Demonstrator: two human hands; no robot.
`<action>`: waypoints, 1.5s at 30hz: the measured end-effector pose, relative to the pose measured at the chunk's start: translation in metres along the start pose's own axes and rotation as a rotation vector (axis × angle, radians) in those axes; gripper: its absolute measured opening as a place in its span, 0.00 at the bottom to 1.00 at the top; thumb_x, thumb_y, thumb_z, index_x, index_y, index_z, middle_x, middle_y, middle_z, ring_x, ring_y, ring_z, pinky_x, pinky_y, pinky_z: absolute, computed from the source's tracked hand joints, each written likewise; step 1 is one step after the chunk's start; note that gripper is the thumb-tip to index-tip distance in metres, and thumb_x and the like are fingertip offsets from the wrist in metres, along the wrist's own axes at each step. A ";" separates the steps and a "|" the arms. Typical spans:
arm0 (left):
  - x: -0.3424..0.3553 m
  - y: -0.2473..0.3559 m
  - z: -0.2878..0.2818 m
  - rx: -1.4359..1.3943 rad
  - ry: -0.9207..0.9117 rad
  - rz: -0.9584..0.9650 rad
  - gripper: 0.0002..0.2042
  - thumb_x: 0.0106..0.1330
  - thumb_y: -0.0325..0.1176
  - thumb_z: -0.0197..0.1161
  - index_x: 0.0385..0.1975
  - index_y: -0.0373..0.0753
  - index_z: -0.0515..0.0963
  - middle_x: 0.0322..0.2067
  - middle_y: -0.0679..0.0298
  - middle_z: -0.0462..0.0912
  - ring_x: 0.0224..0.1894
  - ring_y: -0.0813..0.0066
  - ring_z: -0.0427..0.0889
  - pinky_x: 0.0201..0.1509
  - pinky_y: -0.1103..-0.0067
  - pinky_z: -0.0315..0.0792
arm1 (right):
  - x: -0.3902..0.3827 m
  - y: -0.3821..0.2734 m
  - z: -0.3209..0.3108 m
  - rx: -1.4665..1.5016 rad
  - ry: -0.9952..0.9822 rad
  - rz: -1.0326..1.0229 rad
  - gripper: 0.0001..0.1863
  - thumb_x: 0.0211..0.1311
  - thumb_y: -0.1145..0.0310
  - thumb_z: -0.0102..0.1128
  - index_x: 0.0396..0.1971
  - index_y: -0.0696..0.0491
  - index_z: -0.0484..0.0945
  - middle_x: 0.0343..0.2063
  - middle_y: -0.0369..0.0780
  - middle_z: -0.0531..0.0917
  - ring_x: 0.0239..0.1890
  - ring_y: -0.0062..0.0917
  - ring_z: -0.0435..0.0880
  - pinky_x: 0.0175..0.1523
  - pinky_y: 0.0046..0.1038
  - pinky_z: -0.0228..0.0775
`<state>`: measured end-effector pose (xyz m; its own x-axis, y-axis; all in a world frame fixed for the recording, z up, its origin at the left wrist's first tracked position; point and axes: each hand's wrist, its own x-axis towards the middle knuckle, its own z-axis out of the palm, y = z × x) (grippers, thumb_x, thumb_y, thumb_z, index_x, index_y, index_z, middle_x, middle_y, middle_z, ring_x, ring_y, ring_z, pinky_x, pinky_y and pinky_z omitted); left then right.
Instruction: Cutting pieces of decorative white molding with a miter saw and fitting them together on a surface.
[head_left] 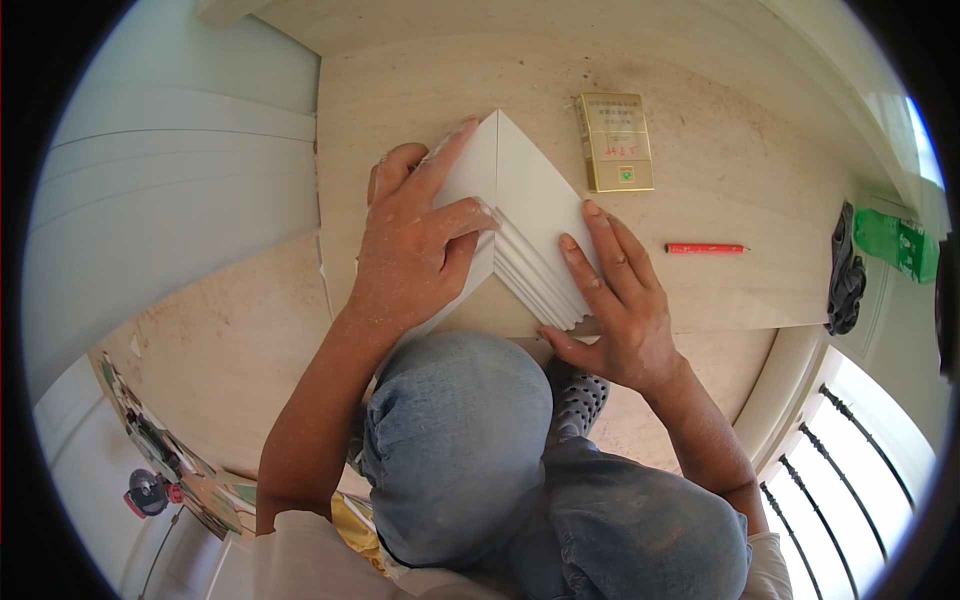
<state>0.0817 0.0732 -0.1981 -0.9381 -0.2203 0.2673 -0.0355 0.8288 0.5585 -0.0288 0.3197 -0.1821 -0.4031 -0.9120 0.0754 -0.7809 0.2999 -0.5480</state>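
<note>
Clearly white, mitred trim pieces point(530, 225) meet in a point.

bare slab point(700, 90) beyond box point(614, 141), pencil point(706, 248)

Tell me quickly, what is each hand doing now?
Left hand: open, pressing flat on the white mitred moulding pieces.
Right hand: open, fingers resting on the same pieces.
</note>
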 end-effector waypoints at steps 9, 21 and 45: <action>0.000 -0.001 0.001 -0.012 0.005 0.004 0.08 0.53 0.24 0.72 0.30 0.47 0.89 0.73 0.55 0.76 0.59 0.51 0.74 0.65 0.62 0.68 | 0.000 0.000 0.000 -0.001 0.008 0.006 0.47 0.43 0.62 0.84 0.68 0.59 0.78 0.75 0.58 0.69 0.74 0.53 0.72 0.75 0.44 0.71; 0.000 -0.001 0.002 -0.005 0.005 0.008 0.08 0.54 0.25 0.71 0.30 0.48 0.88 0.72 0.55 0.76 0.59 0.50 0.74 0.65 0.61 0.68 | -0.001 0.000 0.000 -0.015 -0.001 0.013 0.48 0.42 0.62 0.85 0.69 0.58 0.78 0.75 0.58 0.69 0.75 0.52 0.72 0.75 0.44 0.71; 0.001 0.002 -0.001 0.007 -0.054 -0.061 0.15 0.60 0.26 0.71 0.47 0.40 0.79 0.75 0.55 0.73 0.61 0.47 0.72 0.70 0.55 0.64 | -0.001 0.000 -0.001 -0.003 0.056 -0.045 0.47 0.46 0.60 0.84 0.69 0.59 0.76 0.75 0.58 0.69 0.74 0.52 0.73 0.75 0.44 0.72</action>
<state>0.0809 0.0737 -0.1960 -0.9513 -0.2430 0.1900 -0.0958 0.8183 0.5668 -0.0292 0.3205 -0.1812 -0.3934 -0.9076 0.1464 -0.8001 0.2596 -0.5408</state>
